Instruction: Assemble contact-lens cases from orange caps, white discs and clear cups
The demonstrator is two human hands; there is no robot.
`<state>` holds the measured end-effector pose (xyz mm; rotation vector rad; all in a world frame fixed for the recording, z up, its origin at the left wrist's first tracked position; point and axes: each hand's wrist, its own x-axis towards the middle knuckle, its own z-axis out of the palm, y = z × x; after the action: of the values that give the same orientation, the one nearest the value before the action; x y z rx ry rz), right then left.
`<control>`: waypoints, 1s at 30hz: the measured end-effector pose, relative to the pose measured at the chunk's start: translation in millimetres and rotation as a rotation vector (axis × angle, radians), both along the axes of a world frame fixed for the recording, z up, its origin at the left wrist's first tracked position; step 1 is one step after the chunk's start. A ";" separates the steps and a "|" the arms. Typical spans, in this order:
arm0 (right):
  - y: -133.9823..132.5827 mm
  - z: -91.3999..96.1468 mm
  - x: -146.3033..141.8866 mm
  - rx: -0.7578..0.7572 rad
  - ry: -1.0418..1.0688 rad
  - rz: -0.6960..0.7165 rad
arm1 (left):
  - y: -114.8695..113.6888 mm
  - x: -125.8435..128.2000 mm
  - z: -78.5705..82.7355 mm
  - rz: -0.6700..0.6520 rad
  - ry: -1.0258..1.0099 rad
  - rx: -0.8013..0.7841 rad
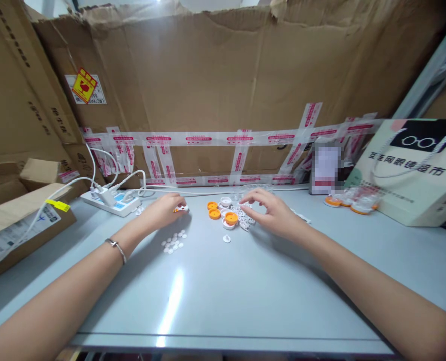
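Note:
My left hand [164, 209] rests on the grey table [223, 291], fingers curled around a small orange and white cap piece [181, 208]. Just below it lies a cluster of several small white discs [173, 241]. My right hand [271, 213] hovers with bent, spread fingers over a heap of small white parts [243, 216]. Beside that heap sit three orange caps [220, 213] and some white caps. One white cap [227, 238] lies alone, nearer to me.
A white power strip [112, 200] with plugged cables lies at the back left. Cardboard boxes [15, 220] line the left side and a taped cardboard wall stands behind. A pale green paper bag [411, 175] and bagged orange caps [352, 200] sit at the back right.

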<state>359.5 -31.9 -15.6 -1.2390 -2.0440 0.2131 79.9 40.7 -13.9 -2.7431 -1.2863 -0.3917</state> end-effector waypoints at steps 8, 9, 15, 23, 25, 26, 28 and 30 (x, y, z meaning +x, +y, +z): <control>0.8 -0.4 0.3 -0.004 -0.024 0.016 | 2.9 -3.1 -4.9 0.067 0.118 0.027; 0.8 -0.3 0.3 -0.005 -0.024 0.017 | 1.9 -2.0 -3.5 0.066 0.122 0.035; 0.3 0.7 -0.4 -0.010 -0.021 0.017 | -14.9 12.0 5.4 -0.067 0.039 0.265; -1.1 0.8 -1.9 -0.049 -0.016 0.069 | -49.5 54.0 -10.5 -0.691 0.076 0.600; -2.5 1.6 -2.4 -0.091 -0.039 0.109 | -50.9 57.0 -12.7 -0.712 0.099 0.568; -3.1 1.8 -2.8 -0.117 -0.056 0.141 | -50.7 57.1 -13.4 -0.719 0.110 0.553; -4.3 1.3 -3.8 -0.171 -0.098 0.220 | -49.4 56.0 -14.4 -0.726 0.117 0.531; -4.9 -0.6 -5.2 -0.217 -0.136 0.286 | -48.0 54.6 -15.6 -0.727 0.111 0.511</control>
<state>354.3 -36.8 -16.3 -1.1067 -2.3646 0.5087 134.6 -7.4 -29.5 -2.6096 -0.0818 -0.5104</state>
